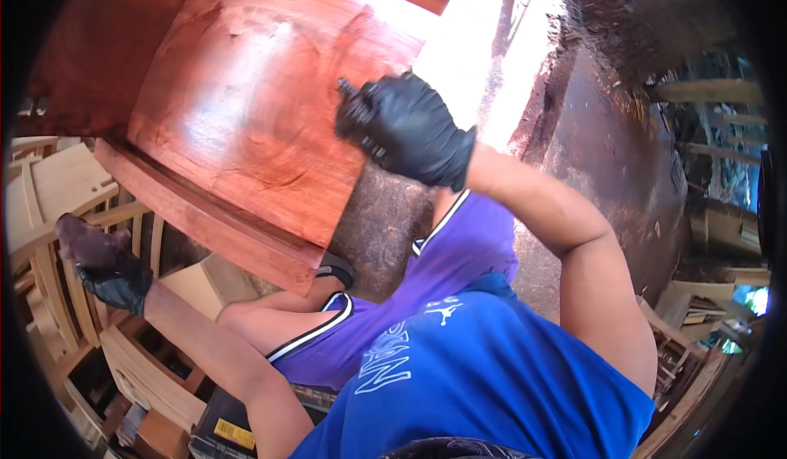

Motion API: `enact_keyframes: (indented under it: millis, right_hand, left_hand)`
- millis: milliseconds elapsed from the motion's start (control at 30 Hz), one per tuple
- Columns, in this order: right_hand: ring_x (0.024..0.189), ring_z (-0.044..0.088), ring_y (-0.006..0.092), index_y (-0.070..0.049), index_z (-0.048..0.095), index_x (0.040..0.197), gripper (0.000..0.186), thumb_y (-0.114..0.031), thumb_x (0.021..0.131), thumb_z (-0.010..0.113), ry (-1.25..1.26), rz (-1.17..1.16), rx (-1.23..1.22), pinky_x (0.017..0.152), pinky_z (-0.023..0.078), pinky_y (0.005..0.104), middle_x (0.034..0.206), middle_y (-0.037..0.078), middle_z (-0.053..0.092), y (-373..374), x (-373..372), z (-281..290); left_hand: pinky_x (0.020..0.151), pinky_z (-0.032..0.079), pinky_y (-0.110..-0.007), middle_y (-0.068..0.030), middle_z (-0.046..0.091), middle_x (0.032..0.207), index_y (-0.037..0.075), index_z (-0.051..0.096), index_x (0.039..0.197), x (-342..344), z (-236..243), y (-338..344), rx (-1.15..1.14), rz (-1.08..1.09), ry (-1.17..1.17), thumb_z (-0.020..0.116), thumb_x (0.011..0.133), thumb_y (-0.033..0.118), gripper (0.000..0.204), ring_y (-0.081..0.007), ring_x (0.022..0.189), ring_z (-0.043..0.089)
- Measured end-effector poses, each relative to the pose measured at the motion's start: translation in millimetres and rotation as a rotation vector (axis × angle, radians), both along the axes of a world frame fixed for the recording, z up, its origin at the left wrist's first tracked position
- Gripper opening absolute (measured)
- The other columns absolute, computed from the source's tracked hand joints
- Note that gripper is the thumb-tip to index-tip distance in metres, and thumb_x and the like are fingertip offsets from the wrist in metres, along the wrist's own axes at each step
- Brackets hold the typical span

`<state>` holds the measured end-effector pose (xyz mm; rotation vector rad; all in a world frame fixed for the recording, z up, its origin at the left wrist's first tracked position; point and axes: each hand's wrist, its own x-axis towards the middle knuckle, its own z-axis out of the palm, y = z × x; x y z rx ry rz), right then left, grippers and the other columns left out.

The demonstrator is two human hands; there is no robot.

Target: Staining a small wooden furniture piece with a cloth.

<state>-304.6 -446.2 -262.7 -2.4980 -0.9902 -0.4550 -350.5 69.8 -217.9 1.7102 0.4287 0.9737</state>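
Observation:
A large reddish-brown wooden panel [246, 106] fills the upper left, glossy, with darker wet-looking smears across it. Over its right part is my right hand [410, 127], in a black glove, its fingers curled closed. Whatever it grips, if anything, is hidden by the fingers, and I cannot tell whether it touches the surface. My left hand [119, 283], gloved in black too, is out at the left beyond the panel's near edge rail [209, 217]. It is closed on a crumpled, dark reddish-brown rag [86, 242].
Unfinished pale wooden frames [57, 270] and boards crowd the left, close to my left arm. A black box [225, 422] with a yellow label lies by my legs. Dark, stained ground [607, 172] stretches to the right, with a bright sunlit strip behind the panel. More timber [680, 328] lies at the right.

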Motion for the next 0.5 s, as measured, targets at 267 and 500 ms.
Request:
enact_keyframes:
  millis: [267, 500]
  right_hand:
    - [0.062, 0.066, 0.0266, -0.007, 0.064, 0.079, 0.014, -0.019, 0.083, 0.062, -0.067, -0.213, -0.094, 0.06, 0.052, 0.0421, 0.07, 0.012, 0.064, -64.1, 70.8, -27.3]
    - [0.067, 0.064, 0.0306, -0.009, 0.062, 0.077, 0.008, -0.016, 0.077, 0.067, 0.12, -0.092, 0.139, 0.063, 0.052, 0.0442, 0.073, 0.011, 0.062, 0.1, -32.7, -19.2]
  left_hand:
    - [0.045, 0.045, -0.027, -0.0028, 0.061, 0.092, 0.013, 0.061, 0.117, 11.0, 0.3, -75.6, -0.251, -0.164, -0.209, 0.053, 0.095, 0.026, 0.027, -0.015, 0.059, 0.056]
    - [0.057, 0.039, -0.026, 0.0052, 0.047, 0.081, 0.015, 0.053, 0.103, 30.0, 3.8, -74.1, -1.715, -0.817, -0.992, 0.059, 0.088, 0.006, 0.019, -0.0086, 0.068, 0.051]
